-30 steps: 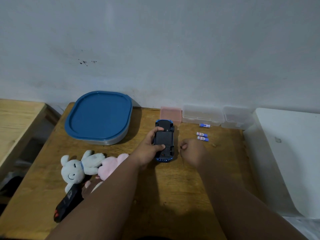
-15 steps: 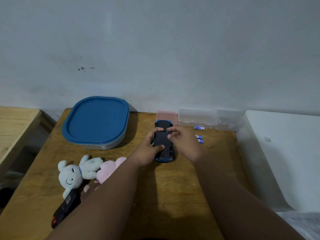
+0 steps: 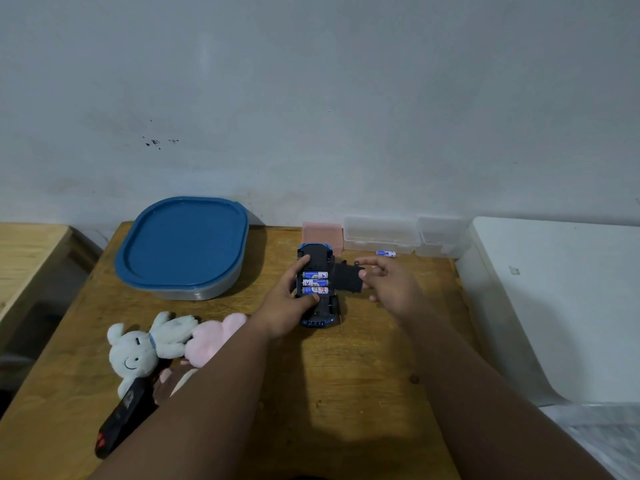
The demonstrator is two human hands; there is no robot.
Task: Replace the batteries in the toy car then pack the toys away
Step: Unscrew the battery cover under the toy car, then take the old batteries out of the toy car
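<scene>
1. The toy car is seen belly-up at centre frame on the worktop, long axis running top-to-bottom of the frame, nose toward the wall.
2. It is clamped by the left hand: thumb at the lower edge of the battery bay, fingers at the upper edge, grip clenched on the car body.
3. Three batteries are seated in the open bay, lying crosswise to the car's long axis, i.e. left-to-right in frame.
4. The black cover is held just right of the bay by the right hand, pinched at its right end; grip closed on the cover, other fingers spread.
5. Key relation: the bay lies directly left of the cover, so the next move is judged to turn on the batteries being reached from the right side. The right hand is nearer but occupied; the left is tied up steadying the car.
6. One spare battery is seen at upper right of the car, near the clear boxes. Others, if any, would be behind the right hand; can't be told.
7. Hard to make out: whether the cover is hinged or fully free; battery polarity marks; whether seated cells are old or new.
8. At lower left, a white plush and a pink plush are partly hidden by the left forearm, as is a black object, poss. a remote. The blue-lidded tub is closed at upper left, well apart from the car.
</scene>
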